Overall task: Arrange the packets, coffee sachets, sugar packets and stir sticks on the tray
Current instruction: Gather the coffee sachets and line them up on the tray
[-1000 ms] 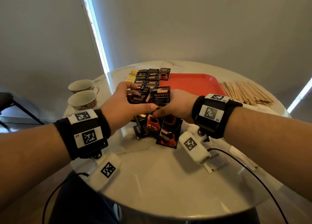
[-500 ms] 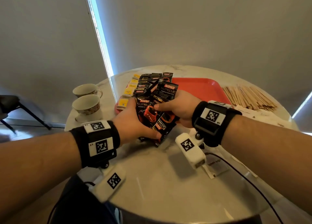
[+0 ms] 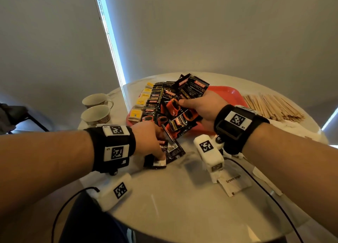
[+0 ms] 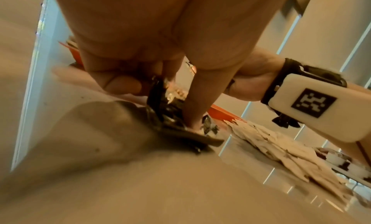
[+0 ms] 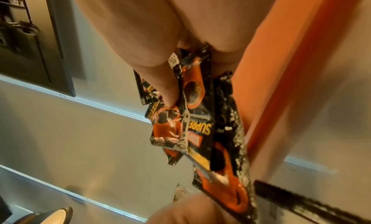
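Right hand (image 3: pixel 203 107) is gripping a coffee sachets (image 3: pixel 180 103) bundle; left hand (image 3: pixel 148 138) is pinching stray sachets (image 3: pixel 164 155) off the table (image 3: pixel 182 206); next, setting them on the tray (image 3: pixel 232 96).

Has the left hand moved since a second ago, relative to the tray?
Yes. The left hand has dropped toward the person, off the tray's near left corner, and now pinches coffee sachets lying on the table.

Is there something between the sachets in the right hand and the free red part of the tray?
Nothing visible. The right hand holds the sachets over the tray, whose bare red area lies just behind; the sachet rows fill only its left part.
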The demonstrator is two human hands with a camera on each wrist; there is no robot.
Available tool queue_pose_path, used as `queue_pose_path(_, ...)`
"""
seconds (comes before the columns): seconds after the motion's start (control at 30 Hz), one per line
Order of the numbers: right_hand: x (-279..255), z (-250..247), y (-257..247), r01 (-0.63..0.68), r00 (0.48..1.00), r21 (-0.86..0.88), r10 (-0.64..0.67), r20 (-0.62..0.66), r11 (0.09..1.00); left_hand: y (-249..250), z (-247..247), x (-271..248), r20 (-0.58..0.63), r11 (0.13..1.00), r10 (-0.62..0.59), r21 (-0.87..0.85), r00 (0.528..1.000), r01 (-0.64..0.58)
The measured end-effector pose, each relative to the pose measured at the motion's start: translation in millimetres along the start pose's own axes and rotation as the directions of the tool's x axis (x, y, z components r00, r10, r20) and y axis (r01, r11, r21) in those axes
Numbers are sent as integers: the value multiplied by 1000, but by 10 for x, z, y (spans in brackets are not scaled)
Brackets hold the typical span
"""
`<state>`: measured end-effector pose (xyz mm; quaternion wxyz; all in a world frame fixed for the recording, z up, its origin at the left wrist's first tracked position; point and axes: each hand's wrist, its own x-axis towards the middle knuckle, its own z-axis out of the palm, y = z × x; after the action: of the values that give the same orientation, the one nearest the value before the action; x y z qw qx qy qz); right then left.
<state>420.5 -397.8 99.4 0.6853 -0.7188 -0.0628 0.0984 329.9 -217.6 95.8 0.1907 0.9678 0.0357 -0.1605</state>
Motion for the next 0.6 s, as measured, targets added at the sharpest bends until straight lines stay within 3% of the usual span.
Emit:
queue_pose_path(0.1,-15,-12,-30,-1,1000,67,1,2,998,5,-36,-10,30,981,-54,-186,998,58)
queue_pose_path(0.17,-9,-52,-59,14,1000,156,-12,-16,988,25,-74,2,29,890,-88,-447,996,92)
queue_pose_path(0.23,-1,-97,-113,31,998,265,-17,-53,964,72,-144,58,-13,667,-110,-742,994,64)
queue_pose_path(0.3,29,-133,-162,46,997,356,-20,-78,933,132,-227,149,-79,441,-138,-898,987,-11)
queue_pose_path(0.43,146,-140,-189,30,997,426,6,-82,904,313,-365,396,-180,170,-166,-974,970,-151)
queue_pose_path(0.53,234,-111,-178,24,994,415,22,-107,909,478,-390,578,-147,-91,-91,-984,985,-155)
queue_pose_path(0.6,301,-107,-170,22,992,393,28,-121,919,570,-409,679,-115,-101,7,-988,993,-114)
